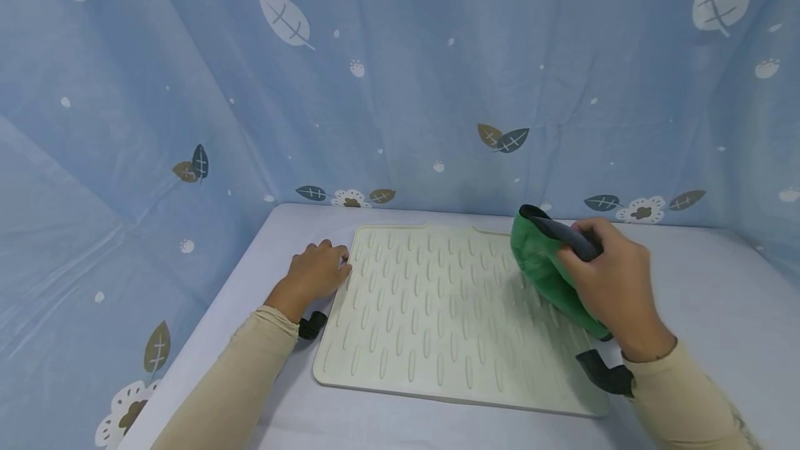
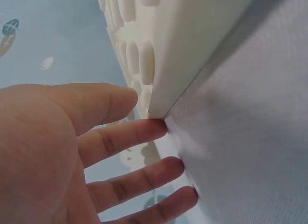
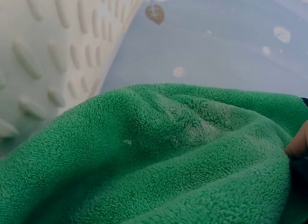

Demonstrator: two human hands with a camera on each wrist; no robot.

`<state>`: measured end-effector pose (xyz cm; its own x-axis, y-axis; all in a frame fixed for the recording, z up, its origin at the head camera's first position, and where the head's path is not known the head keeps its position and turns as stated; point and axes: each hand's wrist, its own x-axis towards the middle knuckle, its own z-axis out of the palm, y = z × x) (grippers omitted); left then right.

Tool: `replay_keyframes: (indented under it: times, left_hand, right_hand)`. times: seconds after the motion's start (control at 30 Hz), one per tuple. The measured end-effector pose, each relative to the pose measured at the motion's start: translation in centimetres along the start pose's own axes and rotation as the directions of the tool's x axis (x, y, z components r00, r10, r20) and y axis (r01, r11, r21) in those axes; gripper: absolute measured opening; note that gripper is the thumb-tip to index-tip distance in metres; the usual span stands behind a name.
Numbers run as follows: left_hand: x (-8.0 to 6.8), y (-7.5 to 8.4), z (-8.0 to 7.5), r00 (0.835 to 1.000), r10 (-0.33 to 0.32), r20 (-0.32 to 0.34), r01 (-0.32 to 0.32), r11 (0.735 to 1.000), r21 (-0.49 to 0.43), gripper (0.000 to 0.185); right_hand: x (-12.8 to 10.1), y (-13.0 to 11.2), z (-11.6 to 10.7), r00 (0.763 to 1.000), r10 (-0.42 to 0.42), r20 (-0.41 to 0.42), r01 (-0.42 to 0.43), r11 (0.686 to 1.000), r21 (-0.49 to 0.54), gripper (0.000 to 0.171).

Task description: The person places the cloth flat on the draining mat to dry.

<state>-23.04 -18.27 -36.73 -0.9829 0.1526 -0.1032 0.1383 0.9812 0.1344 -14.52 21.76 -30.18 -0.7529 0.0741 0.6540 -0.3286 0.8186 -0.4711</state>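
A cream draining mat [image 1: 431, 311] with rows of raised oval ridges lies on the white-covered table. At its left edge rests my left hand [image 1: 317, 271]; in the left wrist view the thumb [image 2: 115, 102] is by the ridged top and the loosely extended fingers [image 2: 149, 130] meet the mat's side and the table. Over the mat's right side, my right hand [image 1: 615, 283] grips a green plush cloth [image 1: 544, 262] with a dark grey back, bunched and folded. Pale soiled patches show on the cloth's pile [image 3: 207, 130] in the right wrist view.
Blue fabric [image 1: 400, 89] printed with leaves and flowers hangs behind and to the left of the table. White cloth [image 1: 706, 297] covers the tabletop around the mat. Black wrist mounts [image 1: 603, 372] sit below both hands, near the mat's sides.
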Motion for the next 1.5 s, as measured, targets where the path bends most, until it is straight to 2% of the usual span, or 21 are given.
replay_keyframes:
  times: [0.7,1.3,1.5]
  left_hand:
    - [0.2,-0.1,0.3,0.999,0.035,-0.041,-0.034,0.999,0.04,0.032]
    - [-0.2,0.1,0.0,0.998,0.035,-0.043,-0.033,0.999,0.026,0.031]
    - [-0.2,0.1,0.1,0.999,0.032,-0.039,-0.031,0.999,0.029,0.032]
  right_hand:
    - [1.0,-2.9,0.3,0.994,-0.111,-0.013,0.112,0.991,0.076,0.016]
    - [1.6,-5.5,1.1,0.972,-0.231,-0.037,0.234,0.964,0.128,0.016]
    - [2.1,-6.4,1.4,0.962,-0.262,-0.08,0.272,0.951,0.147,0.016]
